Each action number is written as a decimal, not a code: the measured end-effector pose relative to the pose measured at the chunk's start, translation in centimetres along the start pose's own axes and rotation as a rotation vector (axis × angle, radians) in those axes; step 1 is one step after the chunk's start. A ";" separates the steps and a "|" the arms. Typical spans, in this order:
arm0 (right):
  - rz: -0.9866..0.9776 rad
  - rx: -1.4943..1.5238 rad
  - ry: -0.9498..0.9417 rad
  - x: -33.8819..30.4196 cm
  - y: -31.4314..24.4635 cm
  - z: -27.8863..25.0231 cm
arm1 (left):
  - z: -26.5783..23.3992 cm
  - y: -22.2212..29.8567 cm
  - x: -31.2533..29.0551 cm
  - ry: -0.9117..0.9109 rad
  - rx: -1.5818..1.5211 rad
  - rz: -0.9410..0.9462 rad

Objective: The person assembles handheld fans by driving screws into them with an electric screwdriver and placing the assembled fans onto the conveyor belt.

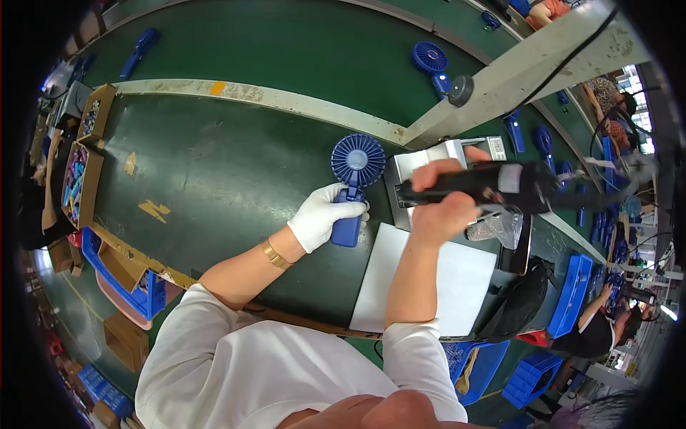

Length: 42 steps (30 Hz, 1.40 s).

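My left hand (314, 220), in a white glove, grips the handle of a blue handheld fan (358, 161) upright over the green table (236, 164). The round grille of the fan points away from me. My bare right hand (443, 218) is wrapped round a black electric screwdriver (493, 187), held nearly level to the right of the fan. Its tip points left toward the fan, apart from it. Partly hidden behind the screwdriver is a silver metal box (426, 156).
A white foam sheet (457, 286) lies near right, by a black bag (525, 304). Across the far side runs a green conveyor (286, 43) with several blue fans. A grey post (514, 71) rises at the right. Cardboard boxes of small parts (89, 186) stand left.
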State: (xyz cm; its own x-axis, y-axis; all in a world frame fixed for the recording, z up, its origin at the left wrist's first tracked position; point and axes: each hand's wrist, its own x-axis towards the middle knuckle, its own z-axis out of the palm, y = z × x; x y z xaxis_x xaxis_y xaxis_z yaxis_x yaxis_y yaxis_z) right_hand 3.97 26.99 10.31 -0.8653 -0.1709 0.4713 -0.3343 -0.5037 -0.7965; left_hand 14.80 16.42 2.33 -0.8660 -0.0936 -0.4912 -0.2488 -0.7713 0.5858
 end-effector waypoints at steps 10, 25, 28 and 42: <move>-0.001 -0.071 -0.037 0.0 0.7 -0.4 | -0.4 -0.2 0.2 -0.010 0.033 -0.006; -0.008 -0.135 0.006 0.6 0.5 -0.5 | -0.3 -0.1 0.2 -0.013 0.037 0.013; 0.099 -0.071 -0.015 0.0 0.7 -0.3 | -0.2 -0.1 0.2 -0.005 0.035 -0.008; 0.269 0.072 -0.078 -1.1 2.2 1.4 | -0.3 -0.1 0.4 -0.015 0.032 -0.010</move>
State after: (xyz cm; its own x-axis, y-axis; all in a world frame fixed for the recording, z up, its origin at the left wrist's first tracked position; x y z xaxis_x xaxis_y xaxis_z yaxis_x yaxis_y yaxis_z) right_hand 4.75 24.88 8.57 -0.8871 -0.3697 0.2765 -0.0670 -0.4895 -0.8694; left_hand 14.60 16.27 1.94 -0.8699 -0.0767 -0.4872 -0.2707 -0.7515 0.6017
